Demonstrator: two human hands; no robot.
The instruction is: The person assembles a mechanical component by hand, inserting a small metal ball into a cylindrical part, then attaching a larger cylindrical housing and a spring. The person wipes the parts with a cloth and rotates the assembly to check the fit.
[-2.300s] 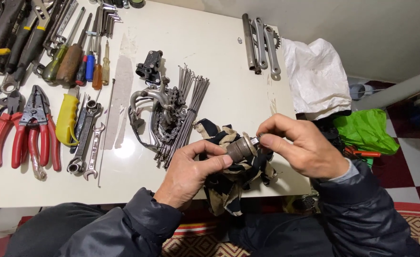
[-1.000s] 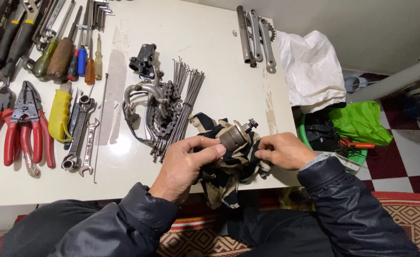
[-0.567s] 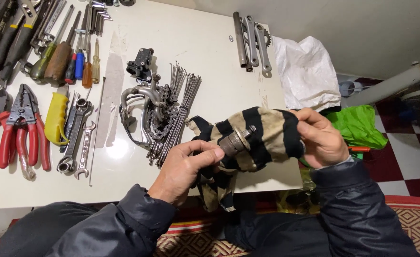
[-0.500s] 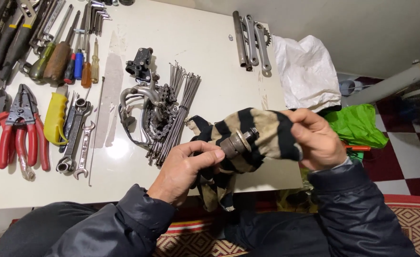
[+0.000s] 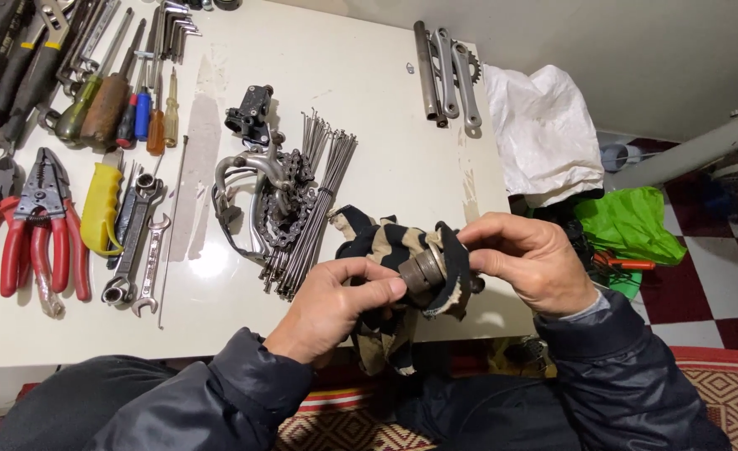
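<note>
Both hands meet close together at the middle of the view, forearms in dark padded sleeves coming up from below. The left hand [image 5: 335, 305] is palm-down, fingers curled, thumb and forefinger pinched toward the right. The right hand [image 5: 527, 263] faces it, knuckles up, fingers bent and closed in a grip, thumb pointing toward the left hand's fingertips

We're seeing no labels, signs or screens. We're only finding bags: a crumpled white plastic bag [image 5: 542, 129] is hanging over the tabletop's [image 5: 369, 75] right edge near the far corner, and a bright green bag [image 5: 632, 224] is lying on the floor beside it, lower down.
</note>
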